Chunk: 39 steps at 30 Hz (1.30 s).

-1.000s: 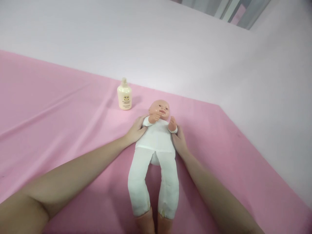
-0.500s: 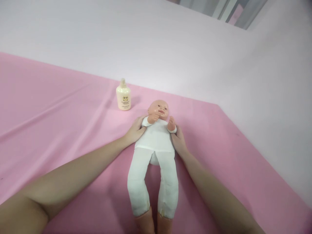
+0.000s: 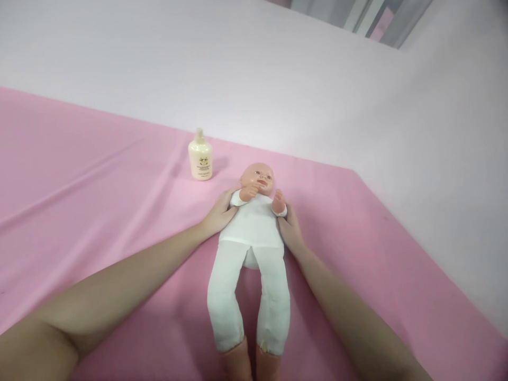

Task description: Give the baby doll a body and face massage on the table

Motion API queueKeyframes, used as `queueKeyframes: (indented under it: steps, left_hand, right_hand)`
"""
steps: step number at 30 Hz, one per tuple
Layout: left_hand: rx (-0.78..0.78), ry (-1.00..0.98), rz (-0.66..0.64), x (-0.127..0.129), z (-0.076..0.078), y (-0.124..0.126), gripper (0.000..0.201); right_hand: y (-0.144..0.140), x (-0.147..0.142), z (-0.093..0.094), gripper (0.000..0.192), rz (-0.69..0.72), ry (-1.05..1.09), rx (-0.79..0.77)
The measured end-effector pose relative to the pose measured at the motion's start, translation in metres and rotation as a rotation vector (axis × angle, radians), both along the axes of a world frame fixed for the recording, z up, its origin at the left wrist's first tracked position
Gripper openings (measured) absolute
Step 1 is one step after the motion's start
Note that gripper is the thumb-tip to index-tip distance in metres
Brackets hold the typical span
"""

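Note:
A baby doll (image 3: 252, 225) with a white cloth body lies on its back on the pink cloth, its head away from me. My left hand (image 3: 220, 212) grips the doll's side below its raised arm, the thumb on the front and the fingers partly hidden behind it. On the opposite side my right hand (image 3: 291, 228) holds the doll under its other arm, with most of its fingers out of sight. Both doll hands are bent up near its chin, and its lower legs run off the bottom of the view.
A cream pump bottle (image 3: 200, 161) with a dark printed label stands upright beyond my left hand, near the far edge. The pink cloth (image 3: 99, 174) has long creases at left. Past it lies a white surface (image 3: 238, 79), with grey panels (image 3: 349, 18) at the top right.

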<state>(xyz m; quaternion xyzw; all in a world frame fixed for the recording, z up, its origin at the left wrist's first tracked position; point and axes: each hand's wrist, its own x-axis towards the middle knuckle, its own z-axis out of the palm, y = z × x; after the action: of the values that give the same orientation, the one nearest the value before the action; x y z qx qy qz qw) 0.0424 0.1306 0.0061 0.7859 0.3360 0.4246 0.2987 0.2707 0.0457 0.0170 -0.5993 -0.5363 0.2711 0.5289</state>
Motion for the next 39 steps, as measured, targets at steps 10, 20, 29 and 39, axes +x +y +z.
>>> queueKeyframes:
  steps: [10, 20, 29, 39]
  left_hand:
    - [-0.002, -0.006, 0.002, -0.0003, -0.0005, -0.0008, 0.054]
    - [-0.010, -0.009, 0.001, 0.0000, -0.0024, 0.0000, 0.054]
    - [-0.006, -0.013, -0.002, -0.0002, -0.0010, -0.0005, 0.053]
    - [-0.011, -0.022, -0.005, 0.0004, -0.0020, -0.0002, 0.052]
  right_hand:
    - [-0.0002, -0.0004, 0.0009, 0.043, 0.010, 0.011, 0.002]
    - [-0.0006, -0.0003, 0.0013, 0.046, 0.005, 0.006, 0.020]
    - [-0.0004, -0.0009, 0.0021, 0.047, 0.011, 0.013, 0.006]
    - [-0.0008, 0.0000, 0.0008, 0.045, 0.012, -0.003, 0.010]
